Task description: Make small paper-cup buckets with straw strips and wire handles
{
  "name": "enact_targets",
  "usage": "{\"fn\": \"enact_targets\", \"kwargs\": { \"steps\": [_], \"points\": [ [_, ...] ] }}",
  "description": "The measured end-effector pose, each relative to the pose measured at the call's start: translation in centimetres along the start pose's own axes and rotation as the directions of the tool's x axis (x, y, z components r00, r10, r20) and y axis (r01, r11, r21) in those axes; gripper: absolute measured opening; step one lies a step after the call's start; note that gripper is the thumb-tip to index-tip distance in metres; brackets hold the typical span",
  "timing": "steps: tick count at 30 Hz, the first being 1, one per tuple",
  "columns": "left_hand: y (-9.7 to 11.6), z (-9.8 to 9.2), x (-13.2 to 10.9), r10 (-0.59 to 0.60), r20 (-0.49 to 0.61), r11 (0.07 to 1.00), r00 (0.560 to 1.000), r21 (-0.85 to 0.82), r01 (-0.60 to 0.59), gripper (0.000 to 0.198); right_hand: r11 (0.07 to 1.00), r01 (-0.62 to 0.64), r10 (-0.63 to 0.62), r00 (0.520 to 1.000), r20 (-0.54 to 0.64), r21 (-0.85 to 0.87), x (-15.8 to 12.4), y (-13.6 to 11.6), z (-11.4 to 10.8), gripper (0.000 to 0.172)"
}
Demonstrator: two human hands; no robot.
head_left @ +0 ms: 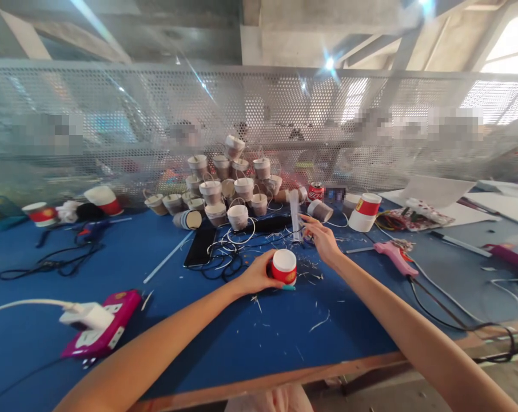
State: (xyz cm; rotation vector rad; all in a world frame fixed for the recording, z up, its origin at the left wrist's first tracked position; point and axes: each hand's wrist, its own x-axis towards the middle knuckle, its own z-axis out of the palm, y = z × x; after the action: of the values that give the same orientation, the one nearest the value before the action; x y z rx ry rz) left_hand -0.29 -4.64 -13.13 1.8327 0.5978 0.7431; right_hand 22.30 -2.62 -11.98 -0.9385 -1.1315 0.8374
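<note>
A small red-and-white cup (283, 266) is held on its side just above the blue table (207, 343), near its front middle, its white base turned toward the camera. It is gripped by the left hand (255, 276), whose fingers are wrapped around the cup's side. Just beyond it, a pale translucent strip (294, 222) is pinched upright between the fingertips of the right hand (324, 240) — most likely the handle piece meant for this cup, though that cannot be confirmed. The strip and the cup are near each other but not yet joined.

White shavings (319, 323) are scattered over the cloth around the hands. A pink glue gun (395, 256) lies to the right, its cord trailing off the table edge. Farther back, a heap of finished little buckets (224, 189) with wire handles is stacked against the perforated metal screen (113, 114), and a stack of unworked cups (364, 212) stands to the right of it — so a good part of the work appears done, with more cups left. A pink power strip (102, 332) sits at the near left.
</note>
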Motion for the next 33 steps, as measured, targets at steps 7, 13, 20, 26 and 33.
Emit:
{"fn": "enact_targets", "kwargs": {
  "steps": [7,13,20,26,33],
  "points": [
    [0.4,0.1,0.1,-0.042,-0.105,0.999,0.994,-0.031,0.039,0.075,0.779,-0.364,0.369,0.925,0.096,0.511,0.2,-1.2,0.3,0.013],
    [0.1,-0.2,0.3,0.046,-0.381,0.998,0.924,-0.026,-0.06,0.07,0.88,-0.317,0.283,0.948,0.145,0.354,0.1,-1.6,-0.6,0.038],
    [-0.4,-0.1,0.4,-0.013,-0.404,0.995,0.915,-0.1,-0.03,0.065,0.901,-0.341,0.267,0.923,0.277,0.268,-0.2,-2.0,-0.9,0.031],
    [-0.8,0.0,0.3,-0.033,-0.321,0.995,0.946,-0.104,0.0,0.067,0.92,-0.329,0.263,0.92,0.29,0.212,-0.5,-2.6,-0.5,0.031],
    [-0.4,-0.1,0.4,-0.032,-0.152,0.995,0.988,-0.095,0.017,0.071,0.908,-0.362,0.295,0.911,0.288,0.213,-0.4,-2.9,-0.5,0.036]
  ]
}}
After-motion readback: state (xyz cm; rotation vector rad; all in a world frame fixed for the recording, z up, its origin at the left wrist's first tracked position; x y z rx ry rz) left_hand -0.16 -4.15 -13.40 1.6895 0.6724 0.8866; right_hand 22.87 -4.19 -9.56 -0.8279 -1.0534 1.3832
